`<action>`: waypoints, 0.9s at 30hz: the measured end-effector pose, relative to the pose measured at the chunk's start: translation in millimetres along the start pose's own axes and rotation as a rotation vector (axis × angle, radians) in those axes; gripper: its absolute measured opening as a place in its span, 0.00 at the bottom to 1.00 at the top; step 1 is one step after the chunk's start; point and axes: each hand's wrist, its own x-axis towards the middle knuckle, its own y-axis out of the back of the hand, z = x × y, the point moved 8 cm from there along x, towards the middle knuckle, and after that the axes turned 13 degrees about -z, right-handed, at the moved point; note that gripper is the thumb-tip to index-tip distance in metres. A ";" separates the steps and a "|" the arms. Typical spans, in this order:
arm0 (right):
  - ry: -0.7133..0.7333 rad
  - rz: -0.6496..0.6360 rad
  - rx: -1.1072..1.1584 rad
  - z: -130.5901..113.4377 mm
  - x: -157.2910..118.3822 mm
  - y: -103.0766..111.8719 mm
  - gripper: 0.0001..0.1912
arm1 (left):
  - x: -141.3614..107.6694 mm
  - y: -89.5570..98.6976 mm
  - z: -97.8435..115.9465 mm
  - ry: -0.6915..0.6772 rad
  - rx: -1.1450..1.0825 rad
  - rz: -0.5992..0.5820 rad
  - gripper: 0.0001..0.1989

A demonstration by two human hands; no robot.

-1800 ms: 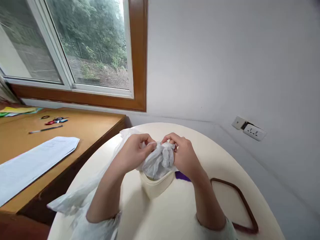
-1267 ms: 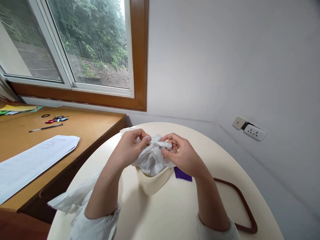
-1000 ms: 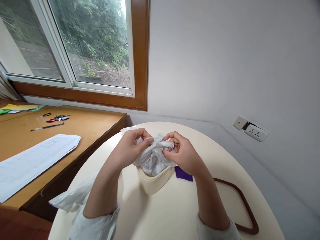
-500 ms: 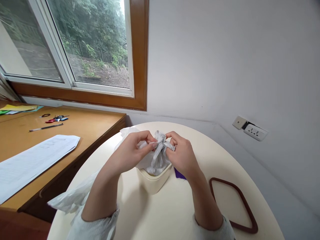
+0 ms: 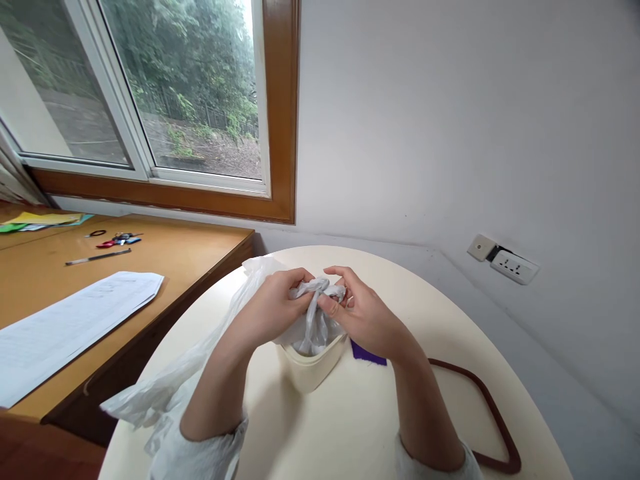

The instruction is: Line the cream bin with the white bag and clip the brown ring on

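A thin white plastic bag sits in a small cream bin on the round table, its top twisted into a knot. My left hand is closed, pinching one end of the knot between thumb and fingers. On the other side my right hand grips the opposite end, thumb in front and index finger raised over the knot. The bag's lower part is hidden inside the bin. Another crumpled white plastic bag lies along the table's left side, partly behind my left forearm.
On the cream round table lie a brown rounded frame and a purple cloth piece. The wooden desk at left holds papers, a pen and keys. A wall socket is at right.
The bag's upright tuft has gone down and its ends now stretch sideways between my hands. My right thumb has moved onto the knot. The view has shifted slightly.
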 end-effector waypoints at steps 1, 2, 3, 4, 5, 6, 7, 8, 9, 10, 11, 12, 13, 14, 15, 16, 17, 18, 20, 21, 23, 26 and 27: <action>-0.019 0.013 -0.025 0.0 -0.3 -1.1 0.25 | 0.4 -0.6 -0.3 0.003 0.009 0.011 0.08; -0.033 0.034 -0.055 -0.3 -0.7 -1.8 0.26 | 0.6 -1.4 -0.2 0.000 0.012 0.016 0.07; -0.041 0.054 -0.083 -1.0 -1.0 -2.2 0.25 | 0.6 -1.8 0.2 -0.005 0.011 0.020 0.07; -0.044 0.067 -0.102 -1.6 -1.3 -2.7 0.24 | 0.5 -1.9 0.6 -0.010 0.010 0.025 0.07; -0.044 0.069 -0.112 -2.1 -1.4 -3.4 0.22 | 0.2 -1.4 1.0 -0.011 0.006 0.029 0.07; -0.040 0.062 -0.119 -2.4 -1.3 -4.1 0.21 | -0.1 -0.9 1.2 -0.009 0.001 0.031 0.08; -0.035 0.053 -0.125 -2.3 -1.3 -4.2 0.20 | -0.5 -0.4 1.2 -0.004 -0.005 0.029 0.08; -0.031 0.045 -0.131 -2.0 -1.2 -3.9 0.19 | -0.8 0.2 1.2 0.002 -0.009 0.027 0.08; -0.025 0.040 -0.135 -1.4 -1.1 -3.0 0.19 | -1.1 1.1 1.2 0.008 -0.014 0.027 0.09; -0.021 0.044 -0.134 -0.4 -1.1 -1.3 0.19 | -1.6 2.2 1.3 0.012 -0.019 0.033 0.09; -0.017 0.053 -0.124 0.9 -0.9 0.6 0.18 | -2.1 3.7 1.7 0.012 -0.024 0.044 0.09; -0.013 0.063 -0.104 2.4 -0.5 2.4 0.18 | -2.6 5.1 2.3 0.008 -0.030 0.055 0.09; -0.007 0.071 -0.075 3.9 0.0 3.8 0.17 | -3.1 6.3 3.2 0.000 -0.036 0.065 0.08; 0.000 0.077 -0.042 5.5 0.6 4.9 0.16 | -3.5 7.2 4.2 -0.010 -0.044 0.072 0.08; 0.005 0.082 -0.010 7.1 1.3 5.6 0.15 | -3.9 7.6 5.5 -0.024 -0.053 0.074 0.08; 0.008 0.087 0.014 8.6 2.1 6.1 0.14 | -4.4 7.9 7.0 -0.039 -0.058 0.074 0.07; 0.011 0.098 0.024 9.6 2.8 6.7 0.14 | -4.9 8.1 8.7 -0.055 -0.061 0.074 0.07; 0.014 0.120 0.015 10.2 3.2 7.9 0.13 | -5.6 8.3 10.2 -0.071 -0.063 0.075 0.07; 0.020 0.181 -0.043 10.2 3.8 11.0 0.11 | -7.1 8.7 12.6 -0.095 -0.073 0.079 0.05; 0.022 0.210 -0.076 10.0 4.2 12.2 0.10 | -7.9 9.1 13.1 -0.102 -0.082 0.083 0.05; 0.011 0.254 -0.126 11.2 5.5 13.5 0.11 | -9.5 10.3 13.0 -0.104 -0.108 0.098 0.05; -0.014 0.298 -0.147 13.9 6.5 15.7 0.15 | -11.3 14.1 11.3 -0.095 -0.151 0.138 0.06; -0.009 0.307 -0.142 13.5 6.3 16.4 0.15 | -11.7 16.1 10.1 -0.090 -0.165 0.160 0.07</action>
